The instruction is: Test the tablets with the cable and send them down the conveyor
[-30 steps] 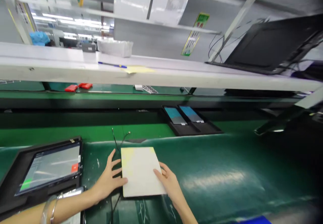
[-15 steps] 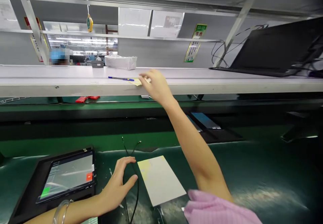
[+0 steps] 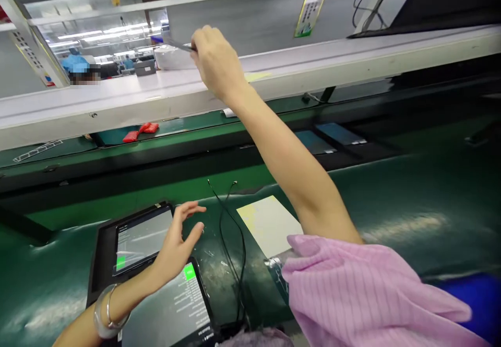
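My right hand [image 3: 217,65] is raised at the white shelf with its fingers closed on a pen [image 3: 178,44], whose blue end points left. Just right of that wrist, a yellow slip [image 3: 256,76] lies on the shelf. My left hand [image 3: 178,240] is open, thumb and fingers apart, holding nothing. It hovers by a tablet in a black tray [image 3: 143,235], with a second tablet [image 3: 164,310] below the wrist; both screens show a green block. A pale sheet with a yellowish corner [image 3: 272,224] lies on the green mat, partly covered by my pink sleeve.
Thin black cables [image 3: 243,248] run over the mat between my left hand and the sheet. The white shelf edge [image 3: 156,104] crosses above the bench. Red pieces [image 3: 141,131] lie beneath it. Two dark panels [image 3: 340,133] rest at back right. A wrapped white package [image 3: 172,59] stands on the shelf.
My right hand has picked up the pen from the shelf and lifted it. The view has tilted down, bringing the second tablet into sight. My left hand stays open.
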Action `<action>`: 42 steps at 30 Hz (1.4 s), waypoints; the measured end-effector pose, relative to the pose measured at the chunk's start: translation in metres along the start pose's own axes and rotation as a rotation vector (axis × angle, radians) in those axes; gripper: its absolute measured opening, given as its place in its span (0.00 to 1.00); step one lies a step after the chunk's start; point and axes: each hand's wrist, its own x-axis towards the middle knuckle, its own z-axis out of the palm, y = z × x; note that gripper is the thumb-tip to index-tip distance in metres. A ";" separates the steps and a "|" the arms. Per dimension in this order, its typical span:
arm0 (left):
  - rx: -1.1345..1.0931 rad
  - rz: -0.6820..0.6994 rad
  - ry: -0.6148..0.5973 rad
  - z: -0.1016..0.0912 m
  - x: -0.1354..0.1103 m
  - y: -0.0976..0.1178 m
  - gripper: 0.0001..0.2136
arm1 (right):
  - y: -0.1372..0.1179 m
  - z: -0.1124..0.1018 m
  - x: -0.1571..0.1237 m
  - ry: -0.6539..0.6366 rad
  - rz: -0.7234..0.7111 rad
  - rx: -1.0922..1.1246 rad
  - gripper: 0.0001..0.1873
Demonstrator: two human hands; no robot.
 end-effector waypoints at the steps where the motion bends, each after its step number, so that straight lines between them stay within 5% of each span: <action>1: -0.078 0.010 0.031 -0.001 0.004 0.001 0.19 | -0.013 -0.010 -0.022 0.024 -0.018 -0.017 0.23; 3: -0.203 0.073 0.090 -0.002 0.011 0.007 0.22 | -0.039 -0.028 -0.081 0.029 0.043 0.123 0.14; 5: -0.252 0.128 0.071 0.002 0.017 0.015 0.24 | -0.060 -0.042 -0.155 -0.107 0.184 0.435 0.09; 8: -0.131 0.029 -0.259 0.019 0.018 0.021 0.16 | -0.075 -0.055 -0.259 -0.439 0.471 0.648 0.14; 12: 0.096 -0.064 -0.620 0.055 0.007 0.008 0.16 | -0.070 -0.085 -0.341 -0.406 0.709 0.610 0.20; 14: 0.096 -0.096 -0.713 0.068 -0.002 -0.003 0.16 | -0.058 -0.115 -0.358 -0.336 0.768 0.578 0.23; 17: 0.029 -0.257 -0.735 0.073 -0.012 -0.018 0.18 | -0.025 -0.160 -0.375 0.207 0.930 0.487 0.23; 19: 0.031 -0.298 -0.694 0.077 -0.014 -0.025 0.17 | 0.007 -0.171 -0.391 0.336 0.950 0.452 0.16; 20: 0.051 -0.279 -0.666 0.081 -0.012 -0.029 0.15 | 0.025 -0.168 -0.402 0.252 0.985 0.365 0.10; 23: 0.112 -0.127 -0.581 0.103 -0.001 -0.040 0.11 | 0.071 -0.128 -0.443 -0.210 0.904 0.132 0.22; 27: 0.139 0.070 -0.559 0.127 0.003 -0.049 0.19 | 0.089 -0.068 -0.487 -0.545 0.777 0.195 0.35; 30: 0.231 0.050 -0.627 0.108 -0.018 -0.049 0.23 | 0.069 -0.057 -0.503 -0.737 0.663 0.271 0.38; 33: 0.363 -0.057 -0.584 0.069 -0.061 -0.050 0.22 | 0.042 -0.070 -0.507 -0.881 0.506 0.260 0.35; 35: 0.416 -0.132 -0.408 0.050 -0.094 -0.053 0.16 | 0.034 -0.078 -0.501 -0.865 0.506 0.305 0.30; 37: 0.438 -0.238 -0.198 0.048 -0.120 -0.053 0.12 | 0.034 -0.078 -0.490 -0.689 0.689 0.401 0.21; 39: 0.405 -0.256 -0.121 0.064 -0.132 -0.049 0.10 | 0.039 -0.066 -0.477 -0.491 0.936 0.593 0.23; 42: 0.276 -0.195 -0.212 0.110 -0.123 -0.037 0.07 | 0.044 -0.035 -0.466 -0.427 1.142 0.919 0.27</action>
